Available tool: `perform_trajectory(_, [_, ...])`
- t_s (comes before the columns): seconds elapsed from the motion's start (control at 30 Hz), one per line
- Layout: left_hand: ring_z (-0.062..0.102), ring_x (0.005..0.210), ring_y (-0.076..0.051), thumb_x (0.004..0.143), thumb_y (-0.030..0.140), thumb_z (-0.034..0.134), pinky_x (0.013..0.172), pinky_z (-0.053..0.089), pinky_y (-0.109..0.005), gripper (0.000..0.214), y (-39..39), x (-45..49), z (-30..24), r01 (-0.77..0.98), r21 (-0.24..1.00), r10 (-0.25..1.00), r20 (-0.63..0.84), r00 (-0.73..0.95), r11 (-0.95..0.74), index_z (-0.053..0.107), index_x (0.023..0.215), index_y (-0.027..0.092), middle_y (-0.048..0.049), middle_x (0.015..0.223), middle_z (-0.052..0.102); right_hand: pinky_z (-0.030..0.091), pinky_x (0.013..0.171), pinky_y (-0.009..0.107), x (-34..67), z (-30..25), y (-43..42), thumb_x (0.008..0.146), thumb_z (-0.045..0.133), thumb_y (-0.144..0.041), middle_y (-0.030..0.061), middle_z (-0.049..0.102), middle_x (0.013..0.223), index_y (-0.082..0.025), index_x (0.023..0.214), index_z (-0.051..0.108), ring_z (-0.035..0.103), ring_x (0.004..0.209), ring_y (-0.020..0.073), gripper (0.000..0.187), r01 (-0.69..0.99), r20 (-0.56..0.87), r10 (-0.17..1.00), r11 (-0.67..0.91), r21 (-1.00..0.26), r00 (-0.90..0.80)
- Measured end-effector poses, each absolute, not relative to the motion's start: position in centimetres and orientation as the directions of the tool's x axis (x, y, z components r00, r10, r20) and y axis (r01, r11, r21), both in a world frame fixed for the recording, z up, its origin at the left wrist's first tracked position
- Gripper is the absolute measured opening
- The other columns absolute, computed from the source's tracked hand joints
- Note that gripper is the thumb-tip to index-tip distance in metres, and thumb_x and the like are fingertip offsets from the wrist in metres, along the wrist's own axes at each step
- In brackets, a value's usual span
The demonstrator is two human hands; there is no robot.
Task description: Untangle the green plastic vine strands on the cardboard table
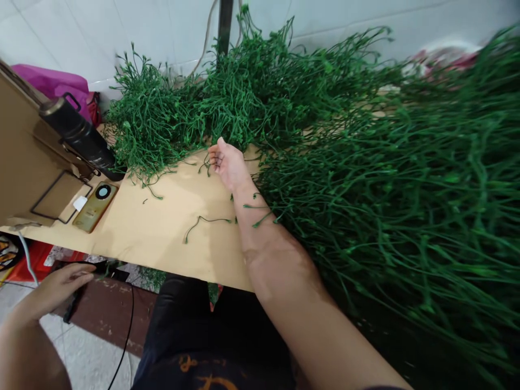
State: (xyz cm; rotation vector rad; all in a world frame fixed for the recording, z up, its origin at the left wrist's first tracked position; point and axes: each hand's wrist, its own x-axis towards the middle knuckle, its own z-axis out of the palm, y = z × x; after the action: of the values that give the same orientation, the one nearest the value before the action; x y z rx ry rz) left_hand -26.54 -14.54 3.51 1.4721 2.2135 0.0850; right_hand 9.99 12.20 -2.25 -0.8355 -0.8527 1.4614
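Observation:
Thin green stems with small bud-like tips lie in a tangled heap (252,92) along the back of the tan tabletop. A larger green mass (406,189) of them fills the right side. My right hand (225,160) reaches over the table to the front edge of the back heap, palm turned left, fingers loosely bent and nothing visible in them. A few stems touch my right forearm, and one loose stem (203,219) lies left of it. Below the table's front edge, my left hand (71,277) has its fingers stretched out, with blurred green bits near the fingertips.
At the left stand a cardboard box (24,162), a black bottle (83,132) leaning beside it and a phone (95,206). Behind them is a purple bag (57,86). A brown bench (105,309) and a hanging black cable (129,325) are below the table.

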Motion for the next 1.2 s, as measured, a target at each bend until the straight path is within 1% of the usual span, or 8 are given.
perform_trajectory(0.13, [0.066, 0.104, -0.03, 0.059, 0.061, 0.058, 0.101, 0.044, -0.044, 0.033, -12.4, -26.9, 6.1, 0.835, 0.291, 0.878, -0.265, -0.398, 0.467, 0.072, 0.078, 0.037, 0.0049, 0.097, 0.075, 0.035, 0.049, 0.018, 10.0, -2.1, 12.1, 0.07, 0.059, -0.069, -0.0026, 0.052, 0.063, -0.016, 0.072, 0.056, 0.046, 0.052, 0.0031, 0.053, -0.46, -0.047, 0.998, -0.063, -0.886, -0.046])
perform_trajectory(0.4, [0.064, 0.097, -0.023, 0.078, 0.04, 0.049, 0.093, 0.048, -0.035, 0.04, 3.5, -16.9, 6.6, 0.892, 0.438, 0.938, 0.252, -0.24, 0.11, 0.068, 0.104, 0.016, -0.0096, 0.11, 0.069, 0.034, 0.049, 0.017, 9.8, -2.6, 12.5, 0.063, 0.069, -0.063, -0.0032, 0.054, 0.062, -0.016, 0.069, 0.059, 0.046, 0.053, 0.0028, 0.048, -0.507, -0.07, 0.996, -0.091, -0.857, -0.06])
perform_trajectory(0.57, [0.053, 0.119, -0.035, 0.08, 0.035, 0.053, 0.101, 0.041, -0.043, 0.046, 11.5, -14.3, 4.2, 0.963, 0.19, 0.932, 0.275, -0.238, 0.19, 0.061, 0.116, 0.007, -0.0236, 0.121, 0.059, 0.034, 0.048, 0.016, 9.8, -2.7, 12.5, 0.056, 0.075, -0.06, -0.0034, 0.055, 0.061, -0.015, 0.067, 0.061, 0.046, 0.053, 0.0024, 0.049, -0.526, -0.072, 0.995, -0.098, -0.845, -0.069])
perform_trajectory(0.67, [0.061, 0.099, -0.031, 0.08, 0.034, 0.054, 0.085, 0.046, -0.039, 0.026, 12.1, -15.5, 4.5, 0.947, 0.244, 0.935, 0.234, -0.267, 0.209, 0.066, 0.09, 0.014, -0.0146, 0.096, 0.066, 0.033, 0.047, 0.016, 9.6, -2.5, 12.6, 0.053, 0.076, -0.06, -0.004, 0.054, 0.06, -0.015, 0.066, 0.059, 0.045, 0.051, 0.0021, 0.05, -0.527, -0.066, 0.995, -0.096, -0.844, -0.075])
perform_trajectory(0.73, [0.059, 0.08, -0.023, 0.076, 0.032, 0.059, 0.075, 0.045, -0.033, 0.017, 11.8, -16.5, 5.8, 0.893, 0.418, 0.913, 0.275, -0.301, 0.169, 0.064, 0.078, 0.016, -0.005, 0.075, 0.063, 0.032, 0.046, 0.016, 9.4, -2.3, 12.6, 0.052, 0.076, -0.06, -0.0045, 0.053, 0.058, -0.016, 0.065, 0.059, 0.044, 0.05, 0.002, 0.05, -0.505, -0.069, 0.994, -0.102, -0.857, -0.083])
perform_trajectory(0.9, [0.037, 0.057, -0.007, 0.074, 0.032, 0.062, 0.064, 0.039, -0.026, 0.021, 11.2, -17.3, 12.4, 0.589, 0.796, 0.776, 0.457, -0.435, -0.138, 0.062, 0.08, 0.012, 0.0058, 0.06, 0.047, 0.03, 0.046, 0.017, 9.1, -2.2, 12.7, 0.053, 0.075, -0.06, -0.0053, 0.051, 0.056, -0.016, 0.062, 0.057, 0.042, 0.049, 0.0023, 0.049, -0.405, -0.008, 0.997, -0.041, -0.913, -0.082])
perform_trajectory(1.07, [0.032, 0.056, -0.007, 0.075, 0.038, 0.063, 0.06, 0.033, -0.025, 0.024, 9.7, -14.2, 15.4, 0.664, 0.693, 0.773, 0.573, -0.272, -0.28, 0.06, 0.071, 0.014, 0.0049, 0.056, 0.041, 0.029, 0.049, 0.02, 9.2, -1.3, 12.6, 0.061, 0.07, -0.059, -0.0058, 0.047, 0.053, -0.017, 0.06, 0.054, 0.04, 0.05, 0.0037, 0.046, -0.336, 0.103, 0.995, 0.091, -0.937, -0.018])
perform_trajectory(1.2, [0.04, 0.058, -0.009, 0.07, 0.032, 0.065, 0.06, 0.033, -0.025, 0.019, 9.0, -9.6, 10.6, 0.754, 0.627, 0.898, 0.424, -0.119, -0.196, 0.062, 0.069, 0.013, 0.0029, 0.059, 0.05, 0.031, 0.053, 0.022, 8.9, 0.6, 11.9, 0.062, 0.066, -0.065, -0.0051, 0.048, 0.057, -0.018, 0.063, 0.054, 0.04, 0.054, 0.005, 0.048, -0.331, 0.235, 0.972, 0.217, -0.918, -0.013])
